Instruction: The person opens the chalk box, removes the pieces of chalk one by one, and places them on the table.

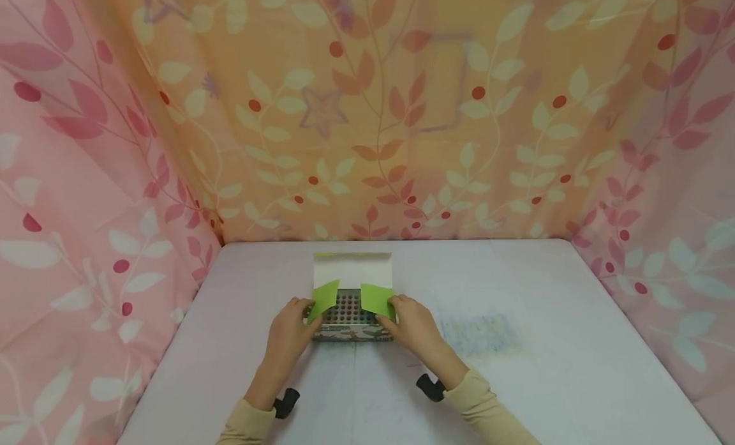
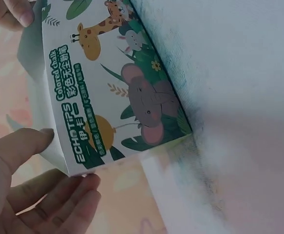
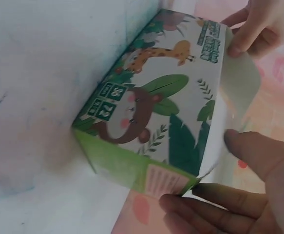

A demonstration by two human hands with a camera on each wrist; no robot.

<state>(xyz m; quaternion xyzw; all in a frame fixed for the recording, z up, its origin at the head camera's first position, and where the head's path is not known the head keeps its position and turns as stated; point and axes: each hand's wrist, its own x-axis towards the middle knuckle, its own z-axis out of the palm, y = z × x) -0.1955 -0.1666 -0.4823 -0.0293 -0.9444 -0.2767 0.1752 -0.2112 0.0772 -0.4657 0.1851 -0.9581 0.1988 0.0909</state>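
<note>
A box of coloured chalk (image 1: 344, 333) stands on the table with its lid (image 1: 353, 271) raised at the back. Rows of round chalk ends (image 1: 348, 306) show inside. Two green side flaps (image 1: 325, 298) stick up, one at each end. At the left end my left hand (image 1: 287, 327) pinches the box edge by the flap, thumb on top and fingers against the outer side. My right hand (image 1: 415, 327) does the same at the right end. Printed animals, including an elephant (image 2: 144, 102) and a brown bear (image 3: 132, 114), cover the box front in the wrist views.
The white table (image 1: 574, 343) carries a blue and yellow chalk smudge (image 1: 482, 334) right of the box. A black wrist device (image 1: 287, 403) hangs under the left wrist, with another (image 1: 430, 388) under the right. Floral curtains (image 1: 367, 113) stand behind and at both sides.
</note>
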